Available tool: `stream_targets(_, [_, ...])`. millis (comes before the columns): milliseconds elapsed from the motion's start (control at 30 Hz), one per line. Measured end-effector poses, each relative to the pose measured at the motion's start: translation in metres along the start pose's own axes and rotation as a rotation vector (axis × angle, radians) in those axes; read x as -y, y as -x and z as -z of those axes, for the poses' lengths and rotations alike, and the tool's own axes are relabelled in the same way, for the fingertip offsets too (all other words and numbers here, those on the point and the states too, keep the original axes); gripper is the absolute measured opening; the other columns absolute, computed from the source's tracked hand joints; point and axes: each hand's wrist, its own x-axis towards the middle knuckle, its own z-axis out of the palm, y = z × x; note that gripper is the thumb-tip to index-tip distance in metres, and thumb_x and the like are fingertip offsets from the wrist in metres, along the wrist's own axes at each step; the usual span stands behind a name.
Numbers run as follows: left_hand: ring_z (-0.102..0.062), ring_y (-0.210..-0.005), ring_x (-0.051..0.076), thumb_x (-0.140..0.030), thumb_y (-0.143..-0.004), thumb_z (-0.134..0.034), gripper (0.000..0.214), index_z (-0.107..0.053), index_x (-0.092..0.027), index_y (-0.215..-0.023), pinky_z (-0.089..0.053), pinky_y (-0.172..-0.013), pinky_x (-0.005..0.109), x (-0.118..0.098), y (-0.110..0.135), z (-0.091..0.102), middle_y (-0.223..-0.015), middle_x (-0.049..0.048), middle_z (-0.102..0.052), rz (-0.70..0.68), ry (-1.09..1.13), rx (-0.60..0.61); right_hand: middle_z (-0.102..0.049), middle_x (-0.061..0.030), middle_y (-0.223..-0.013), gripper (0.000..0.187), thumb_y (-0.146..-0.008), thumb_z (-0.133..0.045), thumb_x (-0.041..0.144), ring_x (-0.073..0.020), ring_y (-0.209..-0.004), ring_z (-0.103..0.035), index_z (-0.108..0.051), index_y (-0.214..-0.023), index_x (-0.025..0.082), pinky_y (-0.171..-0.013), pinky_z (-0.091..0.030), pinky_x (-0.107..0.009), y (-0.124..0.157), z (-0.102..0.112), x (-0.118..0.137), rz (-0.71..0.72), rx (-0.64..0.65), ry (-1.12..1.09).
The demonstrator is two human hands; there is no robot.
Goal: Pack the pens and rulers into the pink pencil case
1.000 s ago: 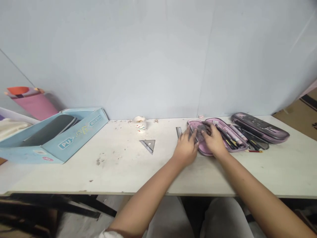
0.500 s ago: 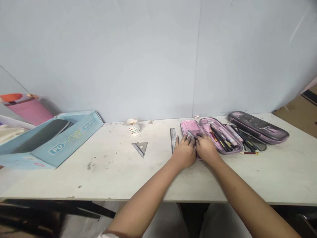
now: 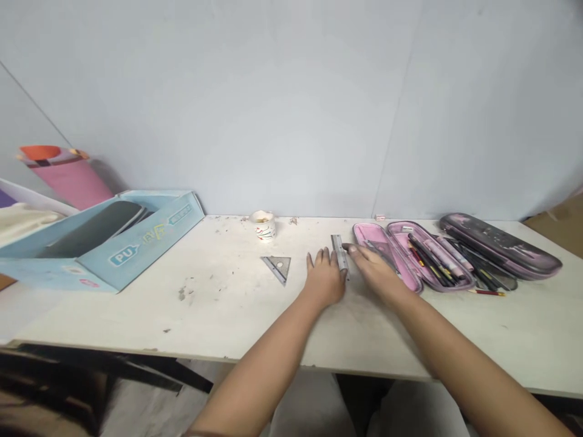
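A clear straight ruler [image 3: 337,246] lies on the table, pointing away from me. My left hand [image 3: 324,280] rests flat beside it with fingers spread, the thumb at the ruler's near end. On the ruler's other side is my right hand [image 3: 374,270], its fingers stretched toward the ruler's edge and holding nothing I can see. Just right of that hand lies an open pink pencil case [image 3: 361,230], partly hidden by it. A greyish see-through piece shows in its left half; pens and pencils [image 3: 432,260] fill the right half. A small set square [image 3: 279,267] lies to the left.
A patterned paper cup [image 3: 264,227] stands near the wall. At the left is a blue box [image 3: 136,249] holding a dark object, with a pink item [image 3: 75,182] behind. A dark closed case [image 3: 501,246], a red pencil [image 3: 487,292] and a small eraser-like block [image 3: 379,217] lie rightward.
Both hands have left the pencil case's left half and moved left to the ruler. My left hand's fingers have spread. The whole view has shifted, so things sit farther right.
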Motion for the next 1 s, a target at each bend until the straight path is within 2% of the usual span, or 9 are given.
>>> stream_targets(67, [-0.021, -0.132, 0.03, -0.04, -0.088, -0.024, 0.057, -0.03, -0.006, -0.134, -0.01, -0.104, 0.058, -0.001, 0.002, -0.002, -0.14, 0.0208, -0.03, -0.003, -0.002, 0.024, -0.057, -0.0078, -0.121, 0.047, -0.081, -0.039, 0.052, -0.0207, -0.117, -0.046, -0.06, -0.108, 0.021, -0.099, -0.032, -0.037, -0.01, -0.012, 0.006, -0.134, -0.005, -0.097])
stream_targets(167, [-0.019, -0.133, 0.03, -0.04, -0.088, -0.022, 0.059, -0.031, -0.004, -0.133, -0.006, -0.104, 0.059, -0.002, 0.004, -0.001, -0.141, 0.0208, -0.029, 0.003, 0.018, 0.043, -0.047, -0.0072, -0.132, 0.047, -0.08, -0.038, 0.054, -0.0225, -0.12, -0.043, -0.059, -0.11, 0.024, -0.088, -0.043, -0.039, -0.026, -0.021, 0.006, -0.286, -0.046, -0.246])
stream_targets(267, [-0.019, -0.133, 0.03, -0.039, -0.088, -0.021, 0.06, -0.031, -0.001, -0.133, -0.004, -0.104, 0.06, -0.001, 0.003, 0.001, -0.142, 0.0212, -0.027, 0.022, 0.041, 0.043, -0.043, -0.007, -0.136, 0.048, -0.079, -0.04, 0.055, -0.024, -0.121, -0.041, -0.058, -0.109, 0.024, -0.075, -0.05, -0.036, -0.035, -0.025, 0.002, -0.363, -0.084, -0.322])
stream_targets(400, [-0.02, -0.132, 0.031, -0.037, -0.088, -0.024, 0.059, -0.031, 0.001, -0.133, -0.003, -0.105, 0.059, 0.001, 0.002, 0.0, -0.141, 0.0221, -0.029, 0.039, 0.052, 0.037, -0.049, -0.0105, -0.129, 0.045, -0.079, -0.041, 0.053, -0.023, -0.113, -0.05, -0.058, -0.106, 0.021, -0.066, -0.052, -0.03, -0.033, -0.034, -0.001, -0.397, -0.055, -0.334])
stream_targets(533, [-0.023, -0.131, 0.029, -0.036, -0.089, -0.022, 0.057, -0.03, -0.001, -0.133, -0.01, -0.105, 0.057, 0.002, 0.001, -0.001, -0.139, 0.021, -0.032, 0.066, 0.086, 0.008, -0.061, -0.0114, -0.112, 0.038, -0.079, -0.046, 0.046, -0.0195, -0.093, -0.061, -0.06, -0.099, 0.018, -0.065, -0.051, -0.026, -0.025, -0.04, 0.0, -0.387, -0.042, -0.442])
stream_targets(700, [-0.04, -0.121, 0.025, -0.032, -0.09, -0.021, 0.052, -0.033, -0.004, -0.132, -0.032, -0.099, 0.042, 0.003, -0.003, 0.006, -0.135, 0.0167, -0.041, 0.066, 0.198, -0.032, -0.067, -0.0094, -0.097, 0.035, -0.081, -0.045, 0.043, -0.0181, -0.086, -0.063, -0.063, -0.095, 0.017, -0.072, -0.051, -0.028, -0.017, -0.037, 0.002, -0.327, 0.057, -0.564])
stream_targets(833, [-0.041, -0.121, 0.022, -0.027, -0.087, -0.026, 0.055, -0.023, -0.003, -0.136, -0.033, -0.101, 0.036, -0.006, -0.001, 0.015, -0.133, 0.0163, -0.043, 0.044, 0.351, -0.151, -0.064, -0.0084, -0.109, 0.039, -0.081, -0.045, 0.043, -0.0179, -0.101, -0.059, -0.06, -0.105, 0.016, -0.087, -0.046, -0.029, -0.011, -0.033, 0.004, -0.167, 0.09, -0.566])
stream_targets(933, [-0.027, -0.131, 0.019, -0.026, -0.086, -0.028, 0.058, -0.014, -0.004, -0.139, -0.027, -0.107, 0.034, -0.023, 0.003, 0.023, -0.141, 0.015, -0.031, -0.064, 0.412, -0.258, -0.053, -0.0073, -0.126, 0.045, -0.081, -0.046, 0.044, -0.0168, -0.116, -0.049, -0.053, -0.117, 0.018, -0.098, -0.037, -0.03, -0.006, -0.021, 0.006, -0.017, 0.047, -0.519])
stream_targets(1000, [-0.018, -0.134, 0.019, -0.027, -0.086, -0.029, 0.06, -0.012, -0.006, -0.14, -0.023, -0.109, 0.035, -0.039, 0.003, 0.029, -0.146, 0.0136, -0.021, -0.151, 0.411, -0.285, -0.047, -0.0062, -0.132, 0.048, -0.081, -0.045, 0.046, -0.0162, -0.122, -0.043, -0.05, -0.122, 0.02, -0.101, -0.033, -0.03, -0.002, -0.008, 0.005, 0.055, 0.008, -0.452])
